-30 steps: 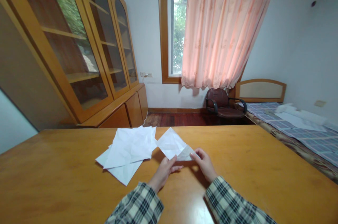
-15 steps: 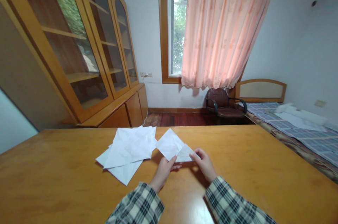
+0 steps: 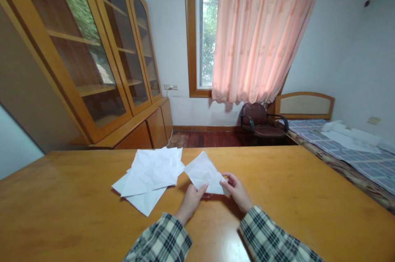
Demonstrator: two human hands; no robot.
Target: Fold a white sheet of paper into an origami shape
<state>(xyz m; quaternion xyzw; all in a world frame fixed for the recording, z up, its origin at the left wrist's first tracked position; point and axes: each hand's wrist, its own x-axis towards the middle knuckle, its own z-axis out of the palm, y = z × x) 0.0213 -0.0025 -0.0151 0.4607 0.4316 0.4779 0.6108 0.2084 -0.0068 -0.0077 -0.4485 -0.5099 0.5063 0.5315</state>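
Observation:
A white sheet of paper point(image 3: 203, 169) lies partly folded on the wooden table point(image 3: 77, 216) in front of me. My left hand point(image 3: 191, 201) pinches its near edge from the left, fingers closed on the paper. My right hand point(image 3: 236, 190) grips the near right corner, fingers curled over the fold. Both sleeves are plaid. A loose pile of several white sheets point(image 3: 151, 173) lies just left of the held paper, touching its far corner.
A tall wooden cabinet with glass doors point(image 3: 92, 56) runs along the left wall. Beyond the table stand a dark office chair point(image 3: 261, 122), a bed point(image 3: 348, 147) at right, and a window with a pink curtain point(image 3: 259, 31).
The flap on the right of the sheet has been folded further over to the left, and my right hand has shifted slightly left with it. The pile of sheets has not moved.

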